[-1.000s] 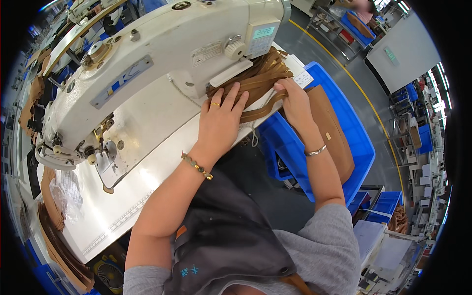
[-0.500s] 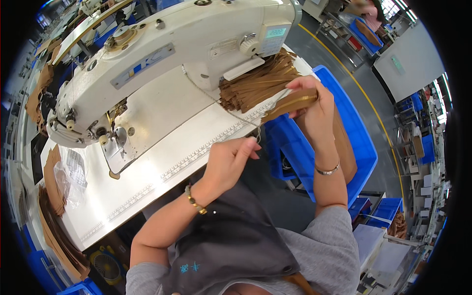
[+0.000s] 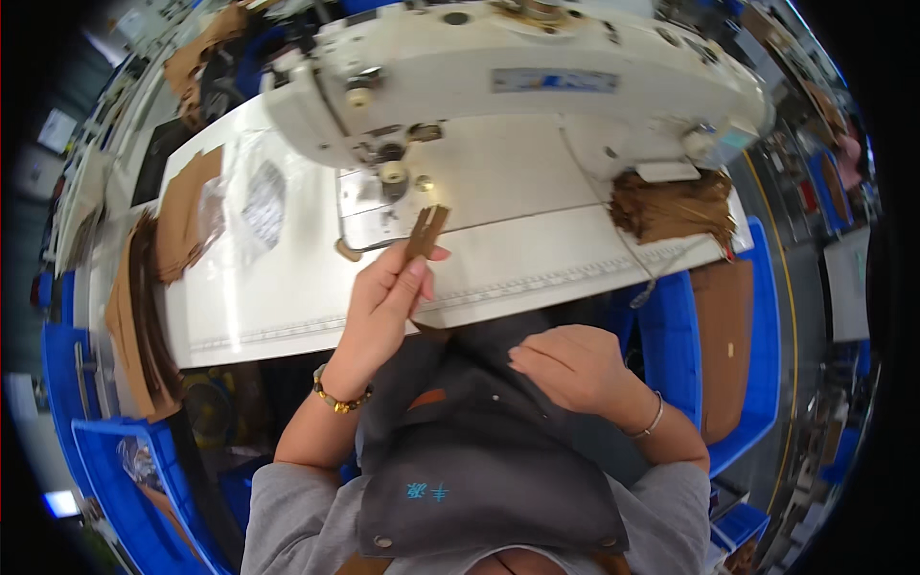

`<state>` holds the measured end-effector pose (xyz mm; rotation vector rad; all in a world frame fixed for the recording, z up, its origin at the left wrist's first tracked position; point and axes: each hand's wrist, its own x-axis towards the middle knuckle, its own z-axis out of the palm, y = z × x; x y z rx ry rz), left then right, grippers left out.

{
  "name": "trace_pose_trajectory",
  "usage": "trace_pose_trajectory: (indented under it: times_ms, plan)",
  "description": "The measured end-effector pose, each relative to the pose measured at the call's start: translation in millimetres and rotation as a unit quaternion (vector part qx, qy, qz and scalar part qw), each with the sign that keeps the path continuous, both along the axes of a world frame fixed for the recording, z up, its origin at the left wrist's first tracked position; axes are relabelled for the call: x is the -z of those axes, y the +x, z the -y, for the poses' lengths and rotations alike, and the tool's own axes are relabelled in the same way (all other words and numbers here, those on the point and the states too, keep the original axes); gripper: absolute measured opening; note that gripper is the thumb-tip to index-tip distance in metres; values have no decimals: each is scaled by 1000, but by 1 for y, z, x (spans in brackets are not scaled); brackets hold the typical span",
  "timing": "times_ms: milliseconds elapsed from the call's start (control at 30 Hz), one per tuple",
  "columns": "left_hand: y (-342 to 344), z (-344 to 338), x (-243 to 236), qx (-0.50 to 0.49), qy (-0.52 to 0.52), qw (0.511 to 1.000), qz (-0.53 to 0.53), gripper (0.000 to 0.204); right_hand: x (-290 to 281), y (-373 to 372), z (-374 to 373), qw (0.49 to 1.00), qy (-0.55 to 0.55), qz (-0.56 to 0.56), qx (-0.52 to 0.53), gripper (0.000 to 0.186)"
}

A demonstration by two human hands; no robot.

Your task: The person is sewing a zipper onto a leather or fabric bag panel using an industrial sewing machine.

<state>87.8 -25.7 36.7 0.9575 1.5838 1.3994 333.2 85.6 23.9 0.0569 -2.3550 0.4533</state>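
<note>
My left hand (image 3: 388, 299) is closed, pinching a brown zipper (image 3: 427, 233) between thumb and fingers. Its upper end points toward the needle area of a white sewing machine (image 3: 537, 77), just short of the presser foot (image 3: 393, 177). Below the hand, a piece of brown strip shows at the table's front edge, then is lost against the dark apron (image 3: 498, 479). Over my lap, my right hand (image 3: 573, 369) has its fingers curled together, back of the hand up; anything inside them is hidden. A heap of similar brown zippers (image 3: 671, 206) lies at the table's right end.
Brown pieces (image 3: 190, 216) and a clear plastic bag (image 3: 264, 206) lie at the left of the white table (image 3: 287, 297). More brown pieces (image 3: 134, 316) hang over its left edge. A blue bin (image 3: 765, 335) with a brown panel stands at right. A cord (image 3: 623, 244) dangles from the machine.
My view has swung left toward the needle. My right hand has left the zipper heap and come down over my lap. The zipper, then in my right hand, now shows in my left.
</note>
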Motion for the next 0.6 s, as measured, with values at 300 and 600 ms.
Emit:
trace_pose_trajectory:
  times_ms: [300,600]
  plan:
    - [-148,53,6,-217,-176,740,-612,47,13,-37,13,997,-36,72,0,18]
    - [-69,126,-50,127,-120,973,-149,37,7,-86,41,982,-163,78,-53,95]
